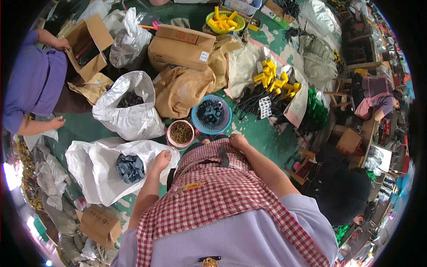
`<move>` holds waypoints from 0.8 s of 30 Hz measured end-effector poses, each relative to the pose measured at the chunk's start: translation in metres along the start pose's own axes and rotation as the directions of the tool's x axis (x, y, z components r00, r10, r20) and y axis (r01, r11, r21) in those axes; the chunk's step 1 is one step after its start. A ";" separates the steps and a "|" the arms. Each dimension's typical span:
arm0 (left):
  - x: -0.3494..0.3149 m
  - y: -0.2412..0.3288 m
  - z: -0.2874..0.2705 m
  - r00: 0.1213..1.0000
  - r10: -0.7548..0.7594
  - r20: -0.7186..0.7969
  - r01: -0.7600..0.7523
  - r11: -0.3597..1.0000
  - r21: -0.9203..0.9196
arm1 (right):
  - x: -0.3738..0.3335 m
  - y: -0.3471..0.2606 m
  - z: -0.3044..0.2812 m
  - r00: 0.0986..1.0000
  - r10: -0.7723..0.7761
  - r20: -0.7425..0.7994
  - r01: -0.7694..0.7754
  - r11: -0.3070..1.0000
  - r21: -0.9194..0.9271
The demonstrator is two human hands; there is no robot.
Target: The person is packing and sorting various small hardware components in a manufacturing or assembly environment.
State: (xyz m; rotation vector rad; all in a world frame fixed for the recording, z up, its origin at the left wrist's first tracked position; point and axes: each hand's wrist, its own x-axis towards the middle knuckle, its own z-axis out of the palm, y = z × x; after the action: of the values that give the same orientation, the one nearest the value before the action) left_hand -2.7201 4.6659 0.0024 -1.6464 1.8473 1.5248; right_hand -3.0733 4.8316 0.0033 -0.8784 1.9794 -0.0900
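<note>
My left hand (pixel 163 159) is closed in a fist over the right edge of a white woven sack (pixel 84 167); whether it grips the sack or something small cannot be made out. Dark blue-grey pieces (pixel 130 168) lie in that open sack. My right hand (pixel 238 141) is curled closed at the upper right edge of my red checked apron (pixel 213 196), and what is in its fingers is hidden. Just beyond my knees stand a blue plastic basket (pixel 229 118) with dark pieces inside and a pink tub (pixel 168 135) of small brownish bits.
A second white sack (pixel 133 120) stands at the left, near a person in purple (pixel 38 84) touching an open carton (pixel 100 33). Further off are a closed cardboard box (pixel 178 46), yellow parts (pixel 271 75) on black strands, and a yellow-green basket (pixel 227 31). Someone in black (pixel 338 191) sits at right.
</note>
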 end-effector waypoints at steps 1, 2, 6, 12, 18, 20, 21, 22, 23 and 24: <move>0.001 0.008 0.001 0.999 -0.009 0.044 0.008 1.000 0.003 | -0.003 -0.003 -0.004 1.000 0.008 0.026 -0.008 1.000 0.006; 0.001 0.015 0.001 0.996 -0.016 0.089 0.015 1.000 0.005 | -0.008 -0.004 -0.003 0.994 0.107 -0.005 -0.107 0.993 0.046; 0.012 -0.009 0.001 0.982 -0.033 0.186 0.027 0.999 0.037 | -0.010 0.011 0.016 0.987 0.151 -0.060 -0.140 0.978 0.152; 0.014 -0.010 -0.018 0.978 -0.009 0.210 -0.019 0.991 0.133 | -0.016 0.004 0.029 0.987 0.154 -0.045 -0.143 0.970 0.196; 0.021 0.025 -0.025 0.951 -0.058 0.304 0.015 0.990 0.142 | -0.024 0.015 0.042 0.978 0.199 -0.064 -0.181 0.959 0.217; 0.025 0.041 -0.027 0.942 -0.032 0.334 -0.033 0.982 0.187 | -0.020 0.032 0.061 0.953 0.261 -0.153 -0.211 0.936 0.280; 0.027 0.049 -0.029 0.937 -0.017 0.350 -0.058 0.977 0.205 | -0.011 0.044 0.076 0.925 0.306 -0.224 -0.228 0.921 0.317; 0.027 0.057 -0.033 0.930 -0.008 0.368 -0.079 0.972 0.220 | 0.004 0.060 0.110 0.921 0.319 -0.223 -0.232 0.910 0.342; 0.025 0.059 -0.038 0.930 -0.017 0.367 -0.076 0.968 0.238 | 0.022 0.086 0.131 0.934 0.222 -0.280 -0.174 0.967 0.187; 0.029 0.065 -0.040 0.928 -0.003 0.373 -0.100 0.961 0.258 | 0.038 0.113 0.151 0.937 0.125 -0.325 -0.125 0.992 0.022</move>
State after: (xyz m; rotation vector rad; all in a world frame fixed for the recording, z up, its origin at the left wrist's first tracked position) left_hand -2.7669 4.6062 0.0329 -1.1080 1.7999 1.4049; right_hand -3.0282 4.9337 -0.1540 -0.7720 2.3393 -0.1723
